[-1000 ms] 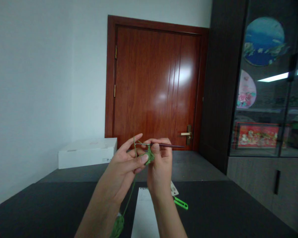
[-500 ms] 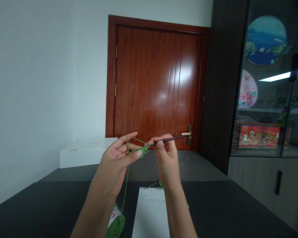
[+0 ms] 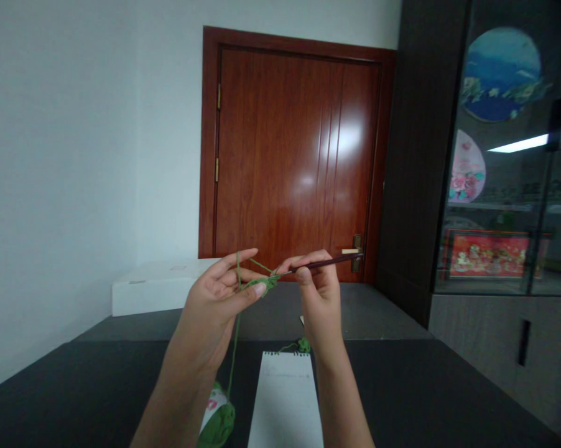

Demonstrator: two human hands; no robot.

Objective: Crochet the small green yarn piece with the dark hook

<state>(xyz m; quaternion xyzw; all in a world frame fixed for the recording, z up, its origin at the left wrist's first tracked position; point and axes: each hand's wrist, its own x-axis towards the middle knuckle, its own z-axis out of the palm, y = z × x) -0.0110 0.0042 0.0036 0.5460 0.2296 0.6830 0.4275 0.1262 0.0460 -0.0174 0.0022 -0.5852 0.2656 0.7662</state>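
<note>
I hold both hands up above the bench [image 3: 392,395], and in my view they are beyond the coiled edge of the pad [image 3: 285,398]. My left fingers [image 3: 249,295] are clamped on the green piece [image 3: 270,284], the thumb pressing its near side; the piece sits in view past the pad's coils. My left index stretches out apart from the thumb, with the yarn [image 3: 234,354] looped over it. One strand slants from there to the piece, and another drops on the left side of the pad to the ball [image 3: 221,424], which lies just left of the pad, its pale band partly behind my left forearm.

My right fingers [image 3: 304,275] are closed together on the dark handle of the hook [image 3: 334,261]. The handle tilts up to the right of the pad, and the thin metal end points left into the piece; whether it goes through a loop is too small to tell.

A small green bundle [image 3: 303,344] lies just past the pad's far right corner. The white box [image 3: 152,297] stands far beyond the pad to the left, and the door [image 3: 294,155] is straight behind the pad.
</note>
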